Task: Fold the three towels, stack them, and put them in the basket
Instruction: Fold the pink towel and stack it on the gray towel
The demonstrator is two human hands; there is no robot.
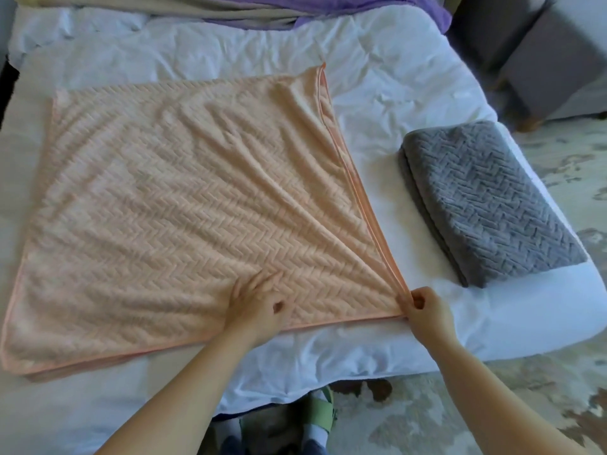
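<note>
peach towel (pixel 184 205): 1 | grey towel (pixel 492 205): 1 | left grip (pixel 259 310), right grip (pixel 427 310): 2 | bed (pixel 394 93): 1

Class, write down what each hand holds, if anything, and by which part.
The right hand pinches the peach towel at its near right corner. The left hand holds nothing; it presses flat on the towel.

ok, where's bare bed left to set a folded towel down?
Bare sheet in a wedge between the peach towel and the grey towel, and a band between the peach towel and the purple blanket. Crowded: the peach towel fills the left; left hand presses it, right hand pinches its near corner.
</note>
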